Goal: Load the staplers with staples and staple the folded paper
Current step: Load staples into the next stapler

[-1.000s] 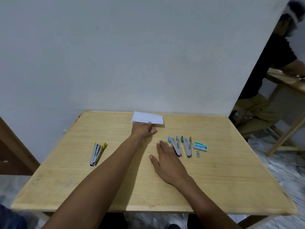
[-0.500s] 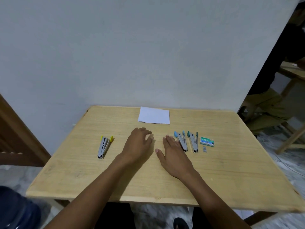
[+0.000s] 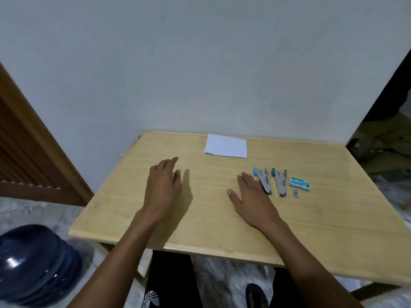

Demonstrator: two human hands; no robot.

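Since blue stapler [image 3: 263, 182], teal stapler [image 3: 279, 182] and far folded paper [image 3: 225, 145] lie unheld, nothing appears done. Left hand [image 3: 163, 185] fingers relaxed; right hand [image 3: 250, 194] flat, fingers together.

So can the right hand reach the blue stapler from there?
Probably yes: the right hand lies flat on the table right beside the blue stapler, with nothing between them.

Left grip [image 3: 163, 185]: palm down, fingers loosely extended and together, holding nothing, forearm stretched forward. Right grip [image 3: 251, 196]: flat, palm down, fingers straight, thumb splayed out, holding nothing.
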